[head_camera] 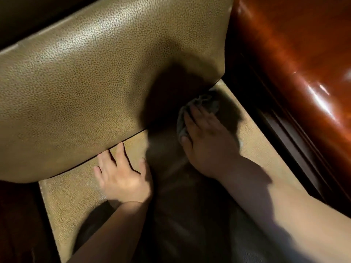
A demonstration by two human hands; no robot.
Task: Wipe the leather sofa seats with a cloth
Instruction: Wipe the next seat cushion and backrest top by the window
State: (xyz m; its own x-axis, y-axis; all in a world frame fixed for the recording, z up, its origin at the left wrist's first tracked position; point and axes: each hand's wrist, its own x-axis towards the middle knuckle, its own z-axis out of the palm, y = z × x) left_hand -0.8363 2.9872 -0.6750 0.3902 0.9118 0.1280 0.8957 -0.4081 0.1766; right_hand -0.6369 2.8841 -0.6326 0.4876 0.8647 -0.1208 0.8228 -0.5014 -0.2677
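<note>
Head view: tan pebbled-leather sofa seat (76, 196) fills lower centre, w/ matching tan pebbled-leather back cushion (85, 82) rising behind it, dark seam between the two. Glossy reddish-brown leather sofa arm (296, 59) at right, dark wood trim strip (281, 130) running along its base beside the seat.

Right hand (207, 137) palm-down on crumpled grey cloth (205, 101), far-right corner of the seat, close to the seam and the back cushion. Fingers (197, 112) laid out straight, slightly spread, pressing flat on the cloth, not curled round it. Cloth bunched; pokes out past the fingertips and along the thumb side. Hand a bit blurred. Heavy shadow over this corner and up the lower back cushion.

Left hand (123, 177) flat on bare seat leather, left of the right hand, well apart from the cloth. Fingers relaxed and spread, gripping nothing; fingertips reaching up to the seam at the back cushion's lower edge.

Both bare forearms entering from bottom of frame. Dark streaky sheen on the seat between them; wet or just shadow, can't tell.
</note>
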